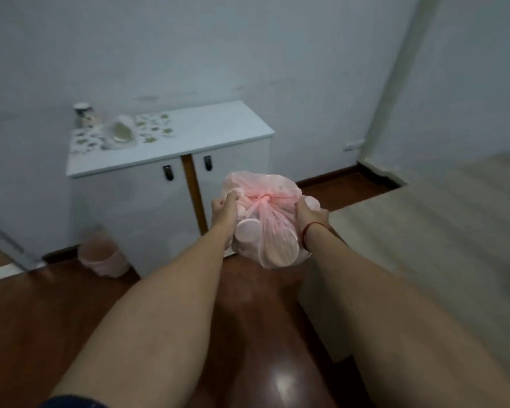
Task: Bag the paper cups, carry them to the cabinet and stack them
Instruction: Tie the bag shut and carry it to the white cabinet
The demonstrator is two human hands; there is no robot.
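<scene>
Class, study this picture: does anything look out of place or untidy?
The white paper cups lie jumbled inside the pink plastic bag, not nested. A crumpled clear plastic bag lies loose on the white cabinet top.

The person's left forearm (159, 290) and right forearm (395, 290) were bare all the way down to the left hand (224, 209) and right hand (308, 214). A thin red string bracelet (305, 234) circled the right wrist in a single loop. At the bottom edge, beside the left arm, showed a blurred patch of dark navy fabric (74, 401), a garment whose kind could not be told.
</scene>
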